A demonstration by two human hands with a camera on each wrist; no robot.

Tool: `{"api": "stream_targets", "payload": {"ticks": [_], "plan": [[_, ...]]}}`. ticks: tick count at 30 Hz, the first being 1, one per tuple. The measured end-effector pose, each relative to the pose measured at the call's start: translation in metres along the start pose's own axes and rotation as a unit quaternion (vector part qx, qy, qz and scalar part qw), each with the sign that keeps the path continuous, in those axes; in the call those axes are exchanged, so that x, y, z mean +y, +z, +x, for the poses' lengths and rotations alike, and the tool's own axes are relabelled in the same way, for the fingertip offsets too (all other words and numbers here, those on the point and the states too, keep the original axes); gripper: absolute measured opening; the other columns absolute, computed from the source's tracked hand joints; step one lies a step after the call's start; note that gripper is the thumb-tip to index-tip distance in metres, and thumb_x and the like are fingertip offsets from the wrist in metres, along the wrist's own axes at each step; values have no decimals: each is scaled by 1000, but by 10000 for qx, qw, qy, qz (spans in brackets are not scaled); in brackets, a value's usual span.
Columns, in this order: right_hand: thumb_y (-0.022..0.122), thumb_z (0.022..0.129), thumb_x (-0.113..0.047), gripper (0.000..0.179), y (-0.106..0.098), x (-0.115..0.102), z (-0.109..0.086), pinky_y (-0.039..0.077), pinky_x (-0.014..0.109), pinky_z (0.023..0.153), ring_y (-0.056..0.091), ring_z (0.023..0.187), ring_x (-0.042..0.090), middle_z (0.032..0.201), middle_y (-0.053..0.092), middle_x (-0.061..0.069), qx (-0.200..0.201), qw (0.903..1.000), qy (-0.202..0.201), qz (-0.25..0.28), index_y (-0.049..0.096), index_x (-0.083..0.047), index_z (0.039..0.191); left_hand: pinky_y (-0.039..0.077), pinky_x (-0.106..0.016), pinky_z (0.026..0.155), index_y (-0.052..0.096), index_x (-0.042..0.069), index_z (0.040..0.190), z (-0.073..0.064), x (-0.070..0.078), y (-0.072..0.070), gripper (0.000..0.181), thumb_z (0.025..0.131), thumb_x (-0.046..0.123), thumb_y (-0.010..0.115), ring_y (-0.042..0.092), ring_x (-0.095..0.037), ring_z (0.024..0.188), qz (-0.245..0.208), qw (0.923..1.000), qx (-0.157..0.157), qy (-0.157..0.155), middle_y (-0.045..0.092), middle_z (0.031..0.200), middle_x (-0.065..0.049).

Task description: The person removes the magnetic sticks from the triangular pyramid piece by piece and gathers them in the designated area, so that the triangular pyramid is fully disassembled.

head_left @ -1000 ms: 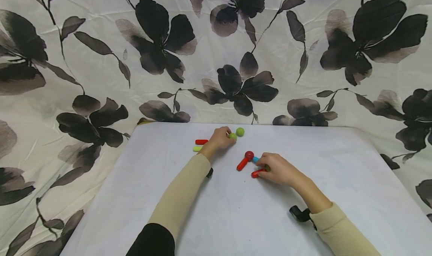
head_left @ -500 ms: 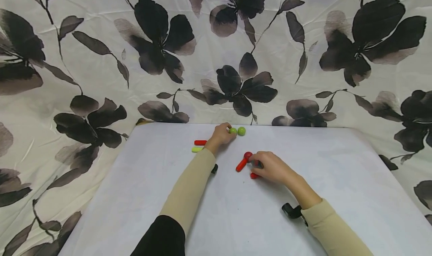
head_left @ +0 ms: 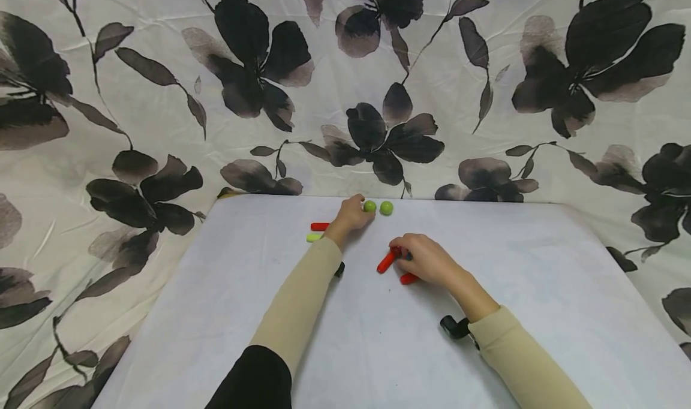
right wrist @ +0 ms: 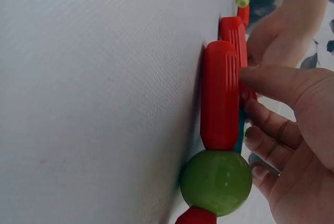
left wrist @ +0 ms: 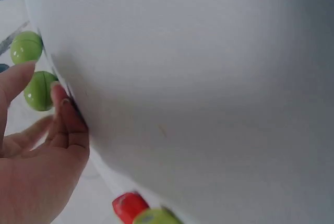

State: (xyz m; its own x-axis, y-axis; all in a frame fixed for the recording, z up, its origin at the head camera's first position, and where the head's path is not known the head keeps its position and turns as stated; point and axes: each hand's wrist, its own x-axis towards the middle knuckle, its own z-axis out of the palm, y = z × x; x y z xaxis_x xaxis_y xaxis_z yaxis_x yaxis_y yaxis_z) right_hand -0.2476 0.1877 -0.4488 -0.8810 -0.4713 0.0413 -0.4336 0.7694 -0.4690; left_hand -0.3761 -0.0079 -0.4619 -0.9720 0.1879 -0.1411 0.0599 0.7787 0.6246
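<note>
Green ball (head_left: 369, 206) is looking light and slick; our left hand (head_left: 352, 214) is pinching its sides. Our right hand (head_left: 430, 259) is hiding any grip.

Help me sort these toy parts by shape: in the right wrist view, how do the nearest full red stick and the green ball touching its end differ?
The red stick is long and narrow, while the green ball is round. The stick has grooves along its side; the ball looks smooth. The ball is wider than the stick. They share a join: the stick's end meets the ball.
</note>
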Motion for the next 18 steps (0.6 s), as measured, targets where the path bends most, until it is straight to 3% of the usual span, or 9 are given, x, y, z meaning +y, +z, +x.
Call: {"api": "stream_targets", "payload": {"ticks": [4,7,12,15,18], "plan": [[77,89,-9,35,1,-1,4,44,31,65,52,74,16,81,59,-2,25,9998,116,-127,72,-6,124,36,-44,117,32,-4,154,-13,-1,-7,73,97,26,66,45,-35,141,340,9991,-237,-27,46,152,-24],[77,89,-9,41,2,-2,7,44,32,66,52,76,18,82,60,-1,42,9996,251,-152,68,-5,129,36,-44,116,32,-7,153,-29,-2,-15,75,97,28,67,46,-35,140,627,9969,-467,129,47,150,-25],[76,90,-9,43,2,-2,7,45,35,70,53,78,20,85,62,2,25,9991,376,-192,65,-1,131,50,-37,93,58,-2,124,-66,-3,-19,43,98,29,69,60,-26,105,930,9874,-1067,701,64,113,-14],[76,91,-9,39,3,-2,7,48,37,74,55,80,20,90,64,4,85,9990,374,-224,67,-2,129,47,-30,75,65,3,106,-88,-1,-15,29,97,30,70,56,-19,85,824,9783,-1582,1059,61,90,-5],[77,91,-10,36,3,-1,6,51,40,78,59,85,21,95,65,7,214,9989,353,-242,71,-3,125,41,-25,67,67,5,100,-105,3,-10,25,96,29,71,52,-14,75,569,9711,-1918,1301,57,79,0]]}}
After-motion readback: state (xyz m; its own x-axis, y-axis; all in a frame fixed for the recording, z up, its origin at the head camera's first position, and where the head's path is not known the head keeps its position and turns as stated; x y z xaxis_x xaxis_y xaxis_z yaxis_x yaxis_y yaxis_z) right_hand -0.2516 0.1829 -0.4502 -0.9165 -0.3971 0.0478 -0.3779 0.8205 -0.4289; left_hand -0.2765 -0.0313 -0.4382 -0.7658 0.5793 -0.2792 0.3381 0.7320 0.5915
